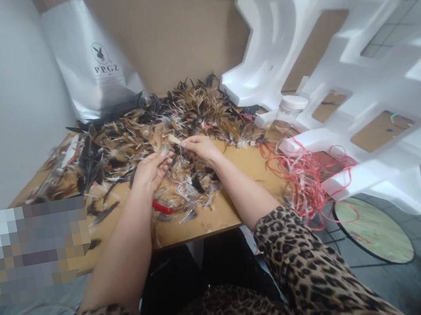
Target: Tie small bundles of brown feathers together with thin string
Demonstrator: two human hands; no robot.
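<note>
Above the pile of brown, black and pale feathers, both my hands work close together. My right hand pinches a small pale feather between thumb and fingertips. Just left of it, my left hand has its thumb pressed to curled fingers. Tan feathers show behind that thumb tip, and what it grips is too blurred to make out. A red curved object, perhaps a tool handle, lies below my left hand among loose feathers and fluff.
A silver-white bag stands behind the pile against cardboard. White foam packing pieces rise on the right, beside a lidded clear jar. Tangled red strips hang over the right table edge. A round stool stands below.
</note>
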